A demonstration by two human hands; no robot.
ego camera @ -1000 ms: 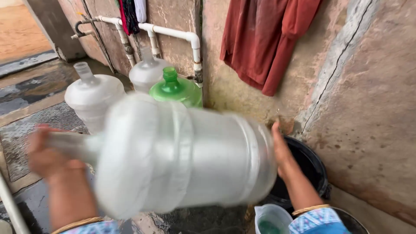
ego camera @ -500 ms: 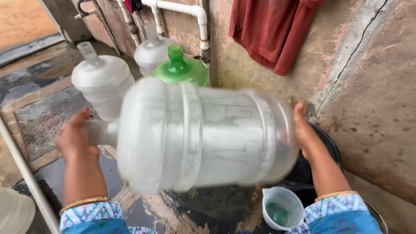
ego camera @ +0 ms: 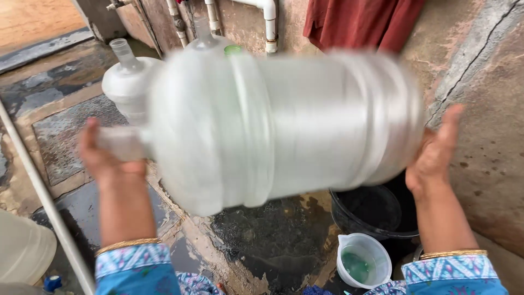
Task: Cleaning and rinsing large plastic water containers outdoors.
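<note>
- Nearest, a small white jug (ego camera: 364, 266) with green liquid in it stands on the wet floor just beside a black tub (ego camera: 376, 214). Both sit right under the right end of what is being held, so anything dropped on that side would likely land on them and tip the green liquid out.
- The left hand (ego camera: 106, 155) is wrapped around the neck of a big clear water bottle (ego camera: 284, 123), fingers curled shut on it. The right hand (ego camera: 436, 153) is spread flat, palm pressed against the bottle's base.
- The bottle lies sideways in the air between the two hands, over the wet patch of floor (ego camera: 262, 240). It is smeared with motion blur; I cannot tell how much water is inside.
- Risk as I judge it: the right palm only pushes, it does not grasp. If the plastic is wet, the base could slide off that palm and the whole weight would swing on the neck grip.
- The ground looks slick and uneven, so footing may be poor.
- Further off, a second clear bottle (ego camera: 128, 82) stands near the wall pipes (ego camera: 268, 22), with a green cap (ego camera: 233, 49) peeping behind. A wide swing to the left could knock that standing bottle over.
- A red cloth (ego camera: 363, 22) hangs on the wall, well clear.
</note>
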